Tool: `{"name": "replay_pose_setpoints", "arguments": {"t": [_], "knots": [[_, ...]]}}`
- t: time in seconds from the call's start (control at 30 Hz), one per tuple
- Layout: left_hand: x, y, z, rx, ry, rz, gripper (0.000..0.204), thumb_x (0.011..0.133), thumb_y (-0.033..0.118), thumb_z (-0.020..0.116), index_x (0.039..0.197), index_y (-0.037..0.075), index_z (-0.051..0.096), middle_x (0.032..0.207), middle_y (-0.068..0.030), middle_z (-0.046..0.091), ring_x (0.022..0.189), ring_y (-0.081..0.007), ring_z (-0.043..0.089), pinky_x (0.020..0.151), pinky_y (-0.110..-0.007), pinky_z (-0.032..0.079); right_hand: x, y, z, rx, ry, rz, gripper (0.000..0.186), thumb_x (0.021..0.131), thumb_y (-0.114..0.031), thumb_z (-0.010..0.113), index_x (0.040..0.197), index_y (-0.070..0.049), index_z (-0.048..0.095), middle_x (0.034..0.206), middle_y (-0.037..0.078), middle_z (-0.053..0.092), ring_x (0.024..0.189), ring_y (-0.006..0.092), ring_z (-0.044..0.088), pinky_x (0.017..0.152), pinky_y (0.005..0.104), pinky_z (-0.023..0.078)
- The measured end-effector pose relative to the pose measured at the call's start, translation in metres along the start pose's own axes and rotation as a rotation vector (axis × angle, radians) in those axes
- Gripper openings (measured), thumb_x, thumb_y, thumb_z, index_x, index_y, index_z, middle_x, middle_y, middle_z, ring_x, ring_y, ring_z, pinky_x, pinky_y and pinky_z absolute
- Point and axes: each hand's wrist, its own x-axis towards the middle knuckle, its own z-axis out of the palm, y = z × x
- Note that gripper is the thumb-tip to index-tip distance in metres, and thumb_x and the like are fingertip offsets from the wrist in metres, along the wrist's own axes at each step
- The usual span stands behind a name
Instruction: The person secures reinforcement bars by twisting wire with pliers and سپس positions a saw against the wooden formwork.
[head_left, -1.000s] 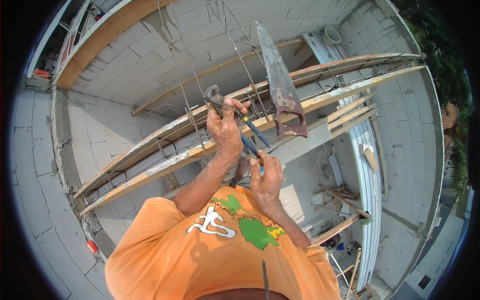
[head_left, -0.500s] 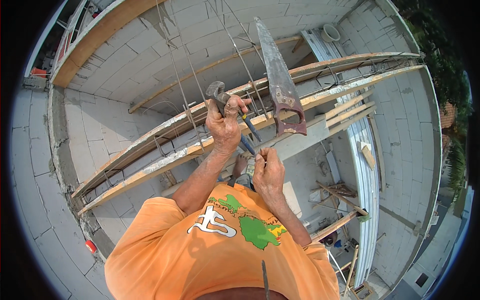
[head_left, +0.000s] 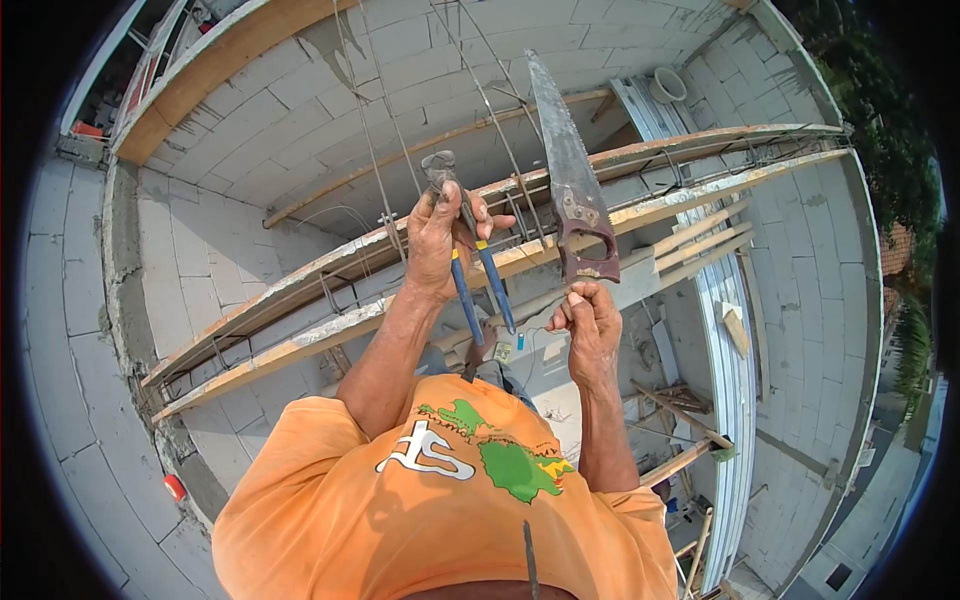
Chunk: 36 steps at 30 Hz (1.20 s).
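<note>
My left hand [head_left: 440, 235] grips a pair of end-cutting pincers [head_left: 440, 170] near the head. The pincers' blue and yellow handles [head_left: 492, 285] point down and spread apart. Below the saw, my right hand [head_left: 590, 328] is closed in a pinch on a thin wire [head_left: 550, 325], whose end curls out on the left of the fingers. A handsaw [head_left: 565, 140] rests against the formwork beam, blade upward. Its worn dark red handle [head_left: 588, 248] sits just above my right fingertips; whether they touch is unclear.
Long wooden formwork boards [head_left: 330, 325] with steel bars between them cross in front of me. Thin rebar rods [head_left: 490, 105] rise beyond my left hand. Light block walls [head_left: 800, 300] surround the space. Metal sheets [head_left: 725, 400] and timber pieces [head_left: 685, 415] lie lower at right.
My right hand has moved right and slightly up, away from the pincers, to below the saw handle. The pincers have turned, and their handles now show spread wider apart.
</note>
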Motion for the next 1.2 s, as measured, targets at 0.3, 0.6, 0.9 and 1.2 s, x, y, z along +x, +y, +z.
{"name": "replay_pose_setpoints", "arguments": {"t": [0.3, 0.6, 0.9, 1.2], "knots": [[0.018, 0.014, -0.023, -0.362, 0.22, -0.02, 0.034, 0.102, 0.04, 0.05, 0.086, 0.011, 0.052, 0.078, -0.0055, 0.058, 0.068, -0.0172, 0.06, 0.094, -0.048, 0.055, -0.041, 0.04, -0.011, -0.55, -0.337, -0.093, 0.013, 0.099, -0.009, 0.053, 0.102, 0.002, 0.059, 0.06, 0.0, 0.05, 0.051, 0.0067, 0.046, 0.047, 0.0268, 0.04], [0.003, 0.009, -0.013, -0.121, 0.182, -0.085, 0.036, 0.104, 0.039, 0.047, 0.09, 0.007, 0.055, 0.082, -0.0062, 0.058, 0.073, -0.0179, 0.063, 0.073, -0.045, 0.062, -0.015, 0.013, -0.017, -0.674, -0.482, 0.07, 0.033, 0.096, -0.016, 0.063, 0.122, 0.004, 0.058, 0.087, 0.009, 0.064, 0.075, 0.0157, 0.059, 0.068, 0.0327, 0.052], [-0.018, 0.0, 0.001, -0.157, 0.018, -0.185, 0.033, 0.105, 0.037, 0.045, 0.098, 0.007, 0.057, 0.093, -0.0126, 0.063, 0.084, -0.0242, 0.07, 0.08, -0.048, 0.063, 0.01, -0.02, 0.053, -0.818, -0.342, -0.392, 0.037, 0.094, -0.024, 0.069, 0.12, 0.001, 0.06, 0.093, 0.013, 0.065, 0.077, 0.0237, 0.061, 0.072, 0.0377, 0.05], [-0.027, 0.017, -0.014, -0.14, -0.115, -0.264, 0.054, 0.107, 0.04, 0.029, 0.142, 0.0, 0.038, 0.131, -0.028, 0.055, 0.114, -0.0355, 0.062, 0.097, -0.047, 0.056, 0.01, -0.014, 0.031, -0.436, -0.113, -0.243, 0.026, 0.102, -0.022, 0.056, 0.115, -0.001, 0.065, 0.075, -0.003, 0.049, 0.065, 0.0068, 0.042, 0.06, 0.0239, 0.038]]}}
